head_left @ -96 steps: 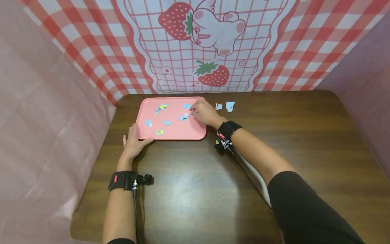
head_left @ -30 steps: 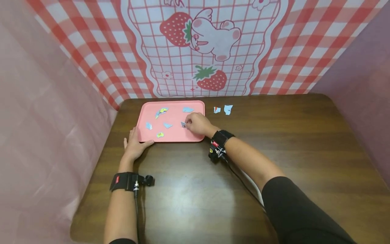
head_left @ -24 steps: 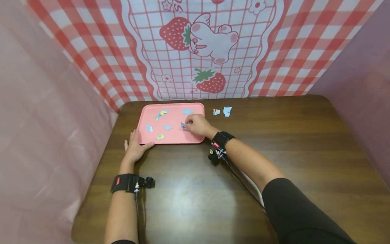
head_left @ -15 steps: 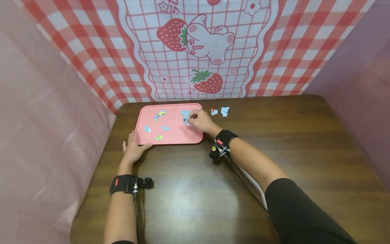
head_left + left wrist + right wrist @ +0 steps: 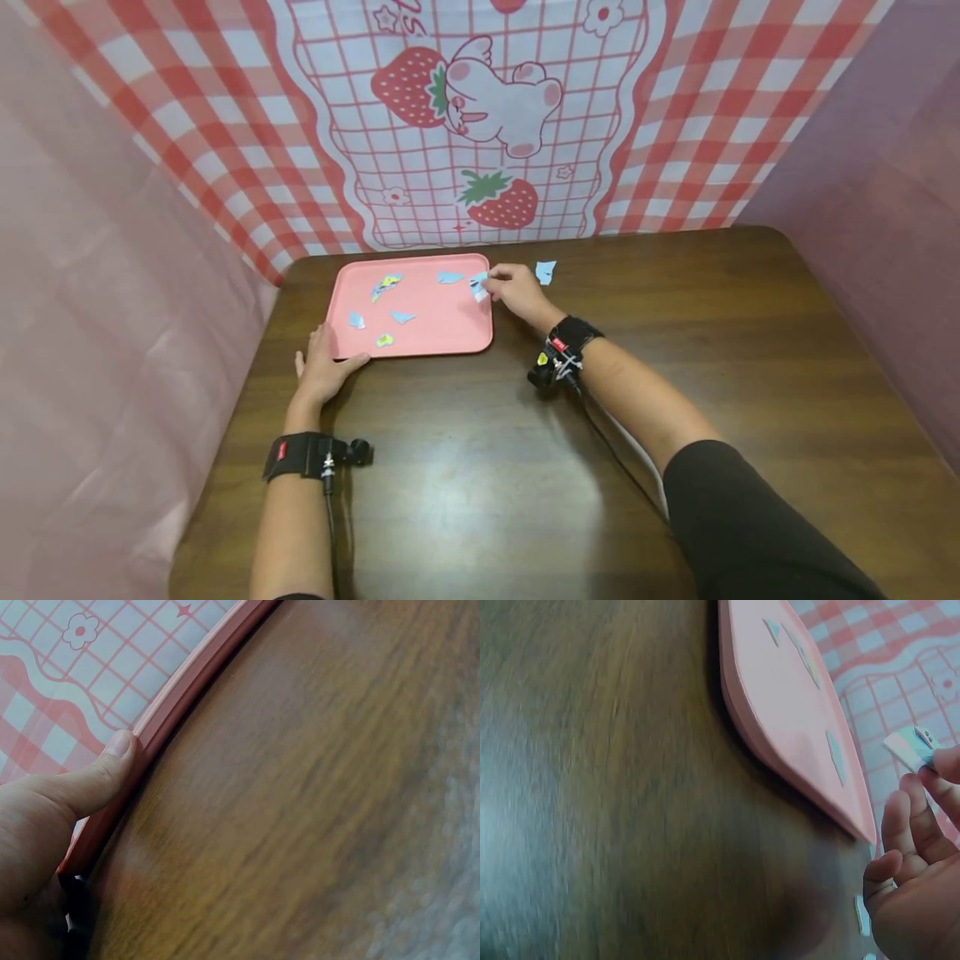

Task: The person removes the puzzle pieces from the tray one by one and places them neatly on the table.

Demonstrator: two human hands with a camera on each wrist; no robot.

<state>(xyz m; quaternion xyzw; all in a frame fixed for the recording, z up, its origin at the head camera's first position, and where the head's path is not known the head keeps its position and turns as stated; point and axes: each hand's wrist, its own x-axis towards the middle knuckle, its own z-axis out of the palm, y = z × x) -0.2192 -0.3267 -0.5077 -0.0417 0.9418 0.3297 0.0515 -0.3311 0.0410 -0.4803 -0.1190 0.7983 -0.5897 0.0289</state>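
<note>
Between thumb and fingertips, my right hand (image 5: 519,292) pinches a light-blue paper piece (image 5: 477,286) with dark marks and a white edge, over the right side of the pink tray (image 5: 442,337). The right wrist view shows this paper piece (image 5: 913,748) raised above the tray's level. My left hand (image 5: 321,371) rests at the tray's front left corner, its thumb (image 5: 105,769) lying on the rim. On the tray lie a blue piece (image 5: 450,277), a yellow-and-blue piece (image 5: 386,286), a small yellow piece (image 5: 385,340) and two other blue pieces (image 5: 402,317).
Another blue piece (image 5: 546,272) lies on the wooden table (image 5: 465,467), right of the tray. A red-checked strawberry cloth (image 5: 495,125) hangs behind the table. Pink fabric (image 5: 112,292) is at the left. Cables run from both wrist cameras.
My right hand has picked the marked blue piece off the tray and carried it rightward to the tray's right edge. The red-marked piece on the table is now hidden. My left hand stays put.
</note>
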